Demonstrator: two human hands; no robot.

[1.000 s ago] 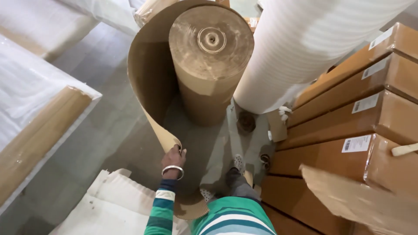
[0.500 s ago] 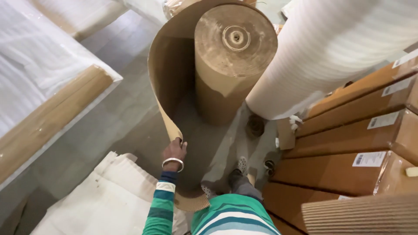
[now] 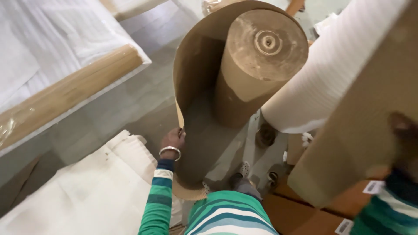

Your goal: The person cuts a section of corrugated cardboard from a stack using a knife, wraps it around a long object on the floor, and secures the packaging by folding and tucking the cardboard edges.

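Note:
A tall roll of brown corrugated paper (image 3: 261,56) stands upright on the grey floor in front of me. Its loose sheet (image 3: 196,69) curls out to the left and down toward my feet. My left hand (image 3: 173,140), with a metal bangle and a striped green sleeve, grips the sheet's free edge low down. My right hand (image 3: 404,132), blurred at the right edge, holds a flat brown cardboard piece (image 3: 357,122) close to the camera. It hides much of the right side.
A big white foam roll (image 3: 331,78) leans right of the brown roll. A padded white table with a wooden edge (image 3: 65,93) is at the left. White sheets (image 3: 87,187) lie on the floor. Brown boxes (image 3: 305,213) are stacked at the lower right.
My right hand has lifted the cardboard piece up into view, covering the boxes on the right. My left hand has kept its grip on the sheet's edge.

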